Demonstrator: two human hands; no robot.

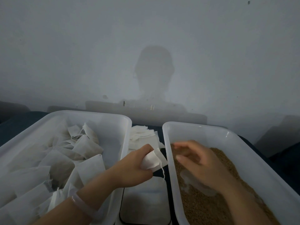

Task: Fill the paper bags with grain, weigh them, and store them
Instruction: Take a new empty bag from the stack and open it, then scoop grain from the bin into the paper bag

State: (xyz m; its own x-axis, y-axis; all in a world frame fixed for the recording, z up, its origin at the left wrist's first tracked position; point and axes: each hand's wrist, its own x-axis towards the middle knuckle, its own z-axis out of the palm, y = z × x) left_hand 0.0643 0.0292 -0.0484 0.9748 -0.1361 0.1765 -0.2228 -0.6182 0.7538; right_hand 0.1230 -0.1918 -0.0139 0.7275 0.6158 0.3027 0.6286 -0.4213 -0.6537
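Evidently the left hand pinches an empty paper bag above the scale, near the grain at three o'clock, presumably for a short transfer. The right hand, blurred, reaches into the grain bin, fingers loosely spread, holding nothing visible. Filled bags lie in the storage bin at nine; spare bags wait at twelve.

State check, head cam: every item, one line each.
Left hand: grips paper bag, string dangling.
Right hand: blurred, over grain; grip unclear.
Left bin: filled bags piled inside.
Right bin: partly filled with grain.
Scale: platform bare.
Spare bags: stacked behind scale.
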